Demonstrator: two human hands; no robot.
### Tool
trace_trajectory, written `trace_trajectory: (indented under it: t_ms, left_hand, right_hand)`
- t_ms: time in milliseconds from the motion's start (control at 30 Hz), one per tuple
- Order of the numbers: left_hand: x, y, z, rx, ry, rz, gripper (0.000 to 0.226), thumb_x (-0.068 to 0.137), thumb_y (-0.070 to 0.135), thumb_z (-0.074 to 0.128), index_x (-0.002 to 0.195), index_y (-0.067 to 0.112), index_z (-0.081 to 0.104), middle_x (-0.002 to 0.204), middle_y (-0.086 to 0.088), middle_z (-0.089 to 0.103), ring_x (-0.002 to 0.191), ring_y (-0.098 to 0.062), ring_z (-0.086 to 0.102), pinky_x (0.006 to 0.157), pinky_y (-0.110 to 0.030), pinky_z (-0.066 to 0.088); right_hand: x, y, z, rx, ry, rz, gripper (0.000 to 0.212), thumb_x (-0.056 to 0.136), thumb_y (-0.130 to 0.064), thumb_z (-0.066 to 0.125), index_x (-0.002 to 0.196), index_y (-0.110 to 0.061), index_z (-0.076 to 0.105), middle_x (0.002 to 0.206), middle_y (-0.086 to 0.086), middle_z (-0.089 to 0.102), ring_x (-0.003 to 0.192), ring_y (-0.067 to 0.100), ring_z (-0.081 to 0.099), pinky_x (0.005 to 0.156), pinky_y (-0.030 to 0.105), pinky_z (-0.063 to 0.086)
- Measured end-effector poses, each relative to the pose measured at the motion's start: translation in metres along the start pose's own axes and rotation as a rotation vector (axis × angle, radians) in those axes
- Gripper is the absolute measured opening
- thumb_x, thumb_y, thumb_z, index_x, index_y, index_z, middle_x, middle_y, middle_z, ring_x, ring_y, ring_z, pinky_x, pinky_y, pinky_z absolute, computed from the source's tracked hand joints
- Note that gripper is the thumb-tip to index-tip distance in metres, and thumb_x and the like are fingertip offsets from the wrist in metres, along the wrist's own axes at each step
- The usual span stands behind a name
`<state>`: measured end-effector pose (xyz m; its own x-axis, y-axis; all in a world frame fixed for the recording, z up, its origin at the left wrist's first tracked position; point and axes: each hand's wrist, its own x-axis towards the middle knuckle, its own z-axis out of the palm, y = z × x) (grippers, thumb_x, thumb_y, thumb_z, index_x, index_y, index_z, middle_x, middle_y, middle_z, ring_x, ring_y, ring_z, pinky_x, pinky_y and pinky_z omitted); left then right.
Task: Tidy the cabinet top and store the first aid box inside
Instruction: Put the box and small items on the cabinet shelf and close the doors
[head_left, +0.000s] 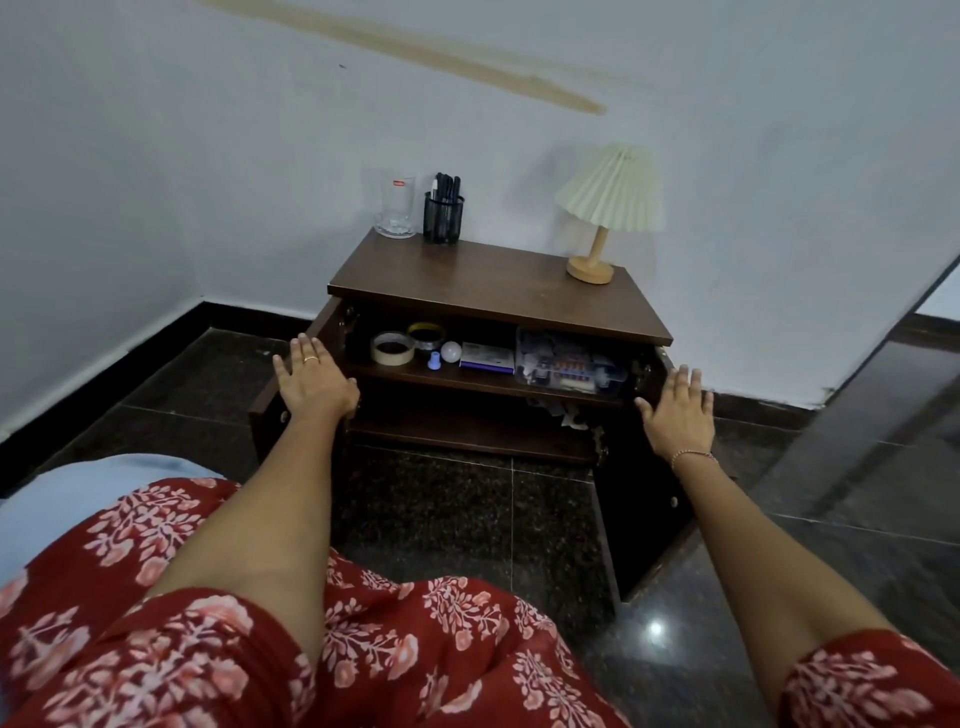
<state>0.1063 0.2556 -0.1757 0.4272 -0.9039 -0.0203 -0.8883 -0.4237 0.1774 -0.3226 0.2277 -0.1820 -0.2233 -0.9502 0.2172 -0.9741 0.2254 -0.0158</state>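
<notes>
A small dark wooden cabinet (498, 296) stands against the wall with both doors swung open. The clear first aid box (569, 366) sits inside on the right of the upper shelf. My left hand (311, 382) lies flat with straight fingers on the left door (267, 415). My right hand (678, 413) rests flat with straight fingers on the top edge of the right door (644, 499). On the cabinet top stand a clear glass (396, 208), a black mesh pen holder (443, 213) and a small lamp (608, 208).
The upper shelf also holds two tape rolls (393, 347), a small white bulb (451, 352) and a flat purple-and-white box (487, 357). Crumpled paper (566, 413) lies on the lower shelf. Dark tiled floor (467, 509) lies in front; walls close in behind and left.
</notes>
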Motion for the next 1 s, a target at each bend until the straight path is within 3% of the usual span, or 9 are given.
trace_trajectory:
  t_ms: [200,333,467,567,633,800,1000]
  left_hand:
    - [0.001,0.002,-0.001,-0.005,-0.016,-0.019,0.078,0.095,0.035,0.046,0.15,0.002,0.002,0.159,-0.012,-0.003,0.147,-0.023,-0.004,0.119,-0.043,0.0]
    - [0.001,0.003,-0.001,-0.011,-0.009,-0.024,0.078,0.093,0.031,0.049,0.15,0.001,0.005,0.159,-0.012,-0.001,0.147,-0.023,-0.003,0.119,-0.042,0.002]
    - [0.0,0.008,-0.001,-0.056,0.074,-0.029,0.071,0.092,0.023,0.051,0.148,-0.002,0.016,0.158,-0.014,0.012,0.147,-0.026,0.009,0.118,-0.042,0.011]
    - [-0.003,0.011,-0.003,-0.106,0.202,-0.04,0.052,0.088,0.011,0.055,0.135,-0.005,0.041,0.14,-0.019,0.043,0.131,-0.032,0.038,0.108,-0.043,0.034]
    - [-0.006,0.012,-0.005,-0.122,0.252,-0.031,0.037,0.087,0.004,0.055,0.122,-0.006,0.054,0.124,-0.02,0.054,0.118,-0.034,0.047,0.098,-0.042,0.042]
    - [-0.008,0.013,-0.01,-0.302,0.255,-0.095,0.025,0.084,-0.004,0.059,0.108,-0.008,0.061,0.114,-0.025,0.057,0.108,-0.038,0.054,0.09,-0.044,0.05]
    - [-0.005,0.009,-0.013,-0.553,0.145,-0.212,0.027,0.08,0.011,0.071,0.103,-0.003,0.066,0.106,-0.021,0.065,0.101,-0.035,0.062,0.082,-0.041,0.054]
  right_hand:
    - [-0.006,0.026,0.006,0.001,-0.065,0.08,0.071,0.099,-0.04,0.034,0.149,0.001,0.006,0.158,0.015,0.003,0.147,0.027,-0.001,0.119,0.043,0.011]
    - [-0.008,0.023,0.007,0.038,-0.105,0.083,0.068,0.098,-0.031,0.04,0.149,0.0,0.007,0.158,0.016,0.008,0.146,0.028,0.011,0.118,0.041,0.02]
    - [-0.01,0.016,0.003,0.096,-0.11,0.117,0.065,0.097,-0.023,0.043,0.149,0.001,0.01,0.157,0.016,0.012,0.144,0.029,0.017,0.114,0.041,0.026]
    - [-0.011,0.008,0.0,0.116,-0.113,0.141,0.062,0.096,-0.015,0.044,0.148,0.001,0.013,0.156,0.016,0.016,0.14,0.031,0.027,0.108,0.042,0.034]
    - [-0.01,0.002,-0.001,0.143,-0.107,0.163,0.06,0.094,-0.007,0.043,0.147,0.003,0.017,0.152,0.017,0.024,0.133,0.034,0.036,0.103,0.043,0.038]
    - [-0.009,-0.016,-0.003,0.223,-0.096,0.207,0.06,0.092,0.002,0.043,0.145,0.007,0.017,0.142,0.023,0.035,0.126,0.038,0.044,0.101,0.041,0.041]
    - [-0.018,-0.042,-0.008,0.371,-0.159,0.298,0.067,0.092,0.0,0.044,0.147,0.005,0.006,0.145,0.027,0.03,0.126,0.041,0.043,0.101,0.042,0.041]
